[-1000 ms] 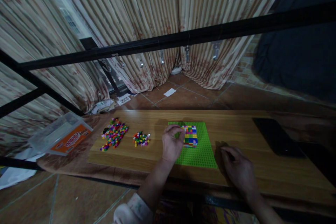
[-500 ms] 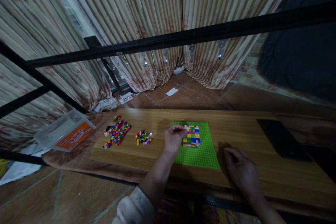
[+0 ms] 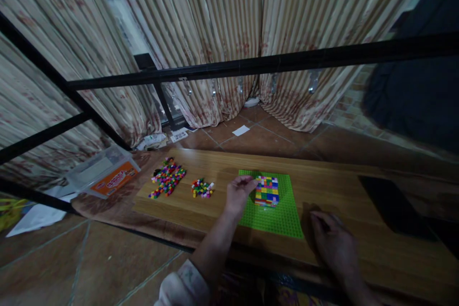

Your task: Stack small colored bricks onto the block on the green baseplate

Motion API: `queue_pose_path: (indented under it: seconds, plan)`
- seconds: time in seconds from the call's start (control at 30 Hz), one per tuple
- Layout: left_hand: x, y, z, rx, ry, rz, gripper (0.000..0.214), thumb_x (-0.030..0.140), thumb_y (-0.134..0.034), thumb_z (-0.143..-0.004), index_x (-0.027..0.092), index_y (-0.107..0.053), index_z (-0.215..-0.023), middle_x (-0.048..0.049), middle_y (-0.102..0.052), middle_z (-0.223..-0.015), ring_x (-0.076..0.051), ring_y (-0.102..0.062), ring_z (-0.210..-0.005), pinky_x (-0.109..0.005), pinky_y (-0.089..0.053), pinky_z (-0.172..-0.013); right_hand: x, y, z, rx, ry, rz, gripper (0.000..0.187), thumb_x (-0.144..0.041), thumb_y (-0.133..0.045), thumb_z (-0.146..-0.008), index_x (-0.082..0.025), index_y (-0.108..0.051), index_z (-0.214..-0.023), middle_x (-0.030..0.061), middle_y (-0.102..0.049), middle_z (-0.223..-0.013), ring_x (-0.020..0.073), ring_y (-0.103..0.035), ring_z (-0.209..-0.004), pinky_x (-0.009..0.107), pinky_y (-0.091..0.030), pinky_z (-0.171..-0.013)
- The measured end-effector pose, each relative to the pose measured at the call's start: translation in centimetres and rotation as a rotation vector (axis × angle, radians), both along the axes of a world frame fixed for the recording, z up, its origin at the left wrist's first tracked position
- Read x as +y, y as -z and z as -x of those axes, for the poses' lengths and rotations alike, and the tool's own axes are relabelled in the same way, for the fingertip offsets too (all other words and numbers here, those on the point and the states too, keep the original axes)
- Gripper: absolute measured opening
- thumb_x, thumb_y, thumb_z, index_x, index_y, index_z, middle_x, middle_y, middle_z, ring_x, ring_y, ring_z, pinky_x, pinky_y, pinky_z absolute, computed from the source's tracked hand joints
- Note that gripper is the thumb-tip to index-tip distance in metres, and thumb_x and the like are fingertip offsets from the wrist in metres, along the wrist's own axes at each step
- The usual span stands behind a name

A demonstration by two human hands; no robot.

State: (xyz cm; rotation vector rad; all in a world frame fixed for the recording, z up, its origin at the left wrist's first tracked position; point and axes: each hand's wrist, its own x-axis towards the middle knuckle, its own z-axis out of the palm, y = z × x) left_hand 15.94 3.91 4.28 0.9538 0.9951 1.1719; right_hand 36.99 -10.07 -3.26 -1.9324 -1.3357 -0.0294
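Striped, flower-patterned curtains (image 3: 222, 19) hang across the back, beyond the long wooden counter (image 3: 333, 186). A clear box (image 3: 103, 172) with an orange label sits on brown cloth just past the counter's left end, and a flat black slab (image 3: 392, 208) lies toward the right end. Between them, a green studded baseplate (image 3: 287, 215) lies flat on the counter. The right hand (image 3: 335, 244) rests just beside its right edge, fingers curled inward; whether that grip is fully closed, I cannot tell. The left hand (image 3: 237, 195) reaches over the baseplate's left side, thumb and fingertips close together at the upper left edge of the multicoloured brick block (image 3: 267, 192); I cannot tell whether this grip clamps a brick. The block stands on the baseplate's upper middle. Left along the counter lie a larger brick heap (image 3: 168, 178) and, nearer the left hand, a smaller brick heap (image 3: 202, 188).
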Motion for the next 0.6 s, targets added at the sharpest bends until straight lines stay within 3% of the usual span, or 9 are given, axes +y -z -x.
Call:
queue_pose_path:
  seconds: [0.2, 0.4, 0.6]
  plan:
    - [-0.7, 1.4, 4.7, 0.209, -0.089, -0.082, 0.026, 0.04, -0.07, -0.073, 0.014, -0.069, -0.074, -0.002, -0.066, -0.069, -0.012, -0.058, -0.065, -0.024, -0.046, -0.064, -0.1, 0.0, -0.2, 0.009, -0.013, 0.013, 0.04, -0.052, -0.042, -0.09, -0.02, -0.067, -0.091, 0.0101, -0.07, -0.098, 0.0233, -0.066, -0.082, 0.034, -0.05, -0.073]
    - [-2.1, 3.5, 10.9, 0.387, -0.215, -0.086, 0.02, 0.035, -0.067, -0.071, 0.016, -0.068, -0.078, -0.0017, -0.067, -0.073, -0.014, -0.06, -0.065, -0.023, -0.045, -0.06, -0.2, 0.4, -0.5, -0.011, 0.021, 0.047, 0.045, -0.056, -0.039, -0.088, -0.021, -0.066, -0.091, 0.0108, -0.069, -0.098, 0.0257, -0.066, -0.079, 0.036, -0.05, -0.067]
    - [-2.3, 2.7, 14.5, 0.729, -0.285, -0.082, 0.016, 0.027, -0.061, -0.075, 0.016, -0.069, -0.083, -0.0025, -0.07, -0.075, -0.016, -0.064, -0.068, -0.024, -0.047, -0.063, -0.2, 0.0, -0.4, -0.037, 0.021, 0.042, 0.041, -0.054, -0.039, -0.087, -0.022, -0.065, -0.088, 0.0121, -0.07, -0.096, 0.028, -0.067, -0.075, 0.04, -0.05, -0.063]
